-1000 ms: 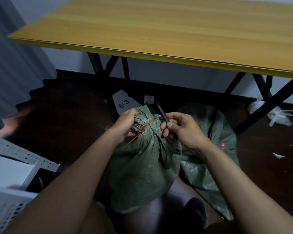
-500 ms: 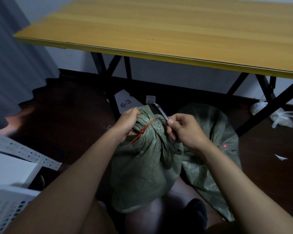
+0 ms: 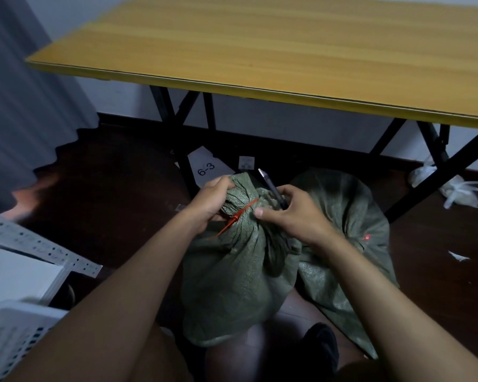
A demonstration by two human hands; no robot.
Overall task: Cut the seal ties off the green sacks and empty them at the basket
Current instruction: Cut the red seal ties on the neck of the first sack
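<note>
My left hand (image 3: 209, 201) and right hand (image 3: 290, 213) are both bare, with nothing worn on the fingers (image 3: 286, 190) or wrists that I can make out in this dim light. My forearms (image 3: 138, 293) are bare too, right up to the edge of the view, so whatever sleeves I have end higher than I can see. The wide lens makes them look thick near me and narrow toward the wrists. My right thumbnail (image 3: 258, 212) shows as a short, pale, rounded patch. Low down between my arms a bare leg (image 3: 255, 351) is visible, and beside it something dark and rounded (image 3: 322, 344), probably my shoe, though I cannot tell for sure
</note>
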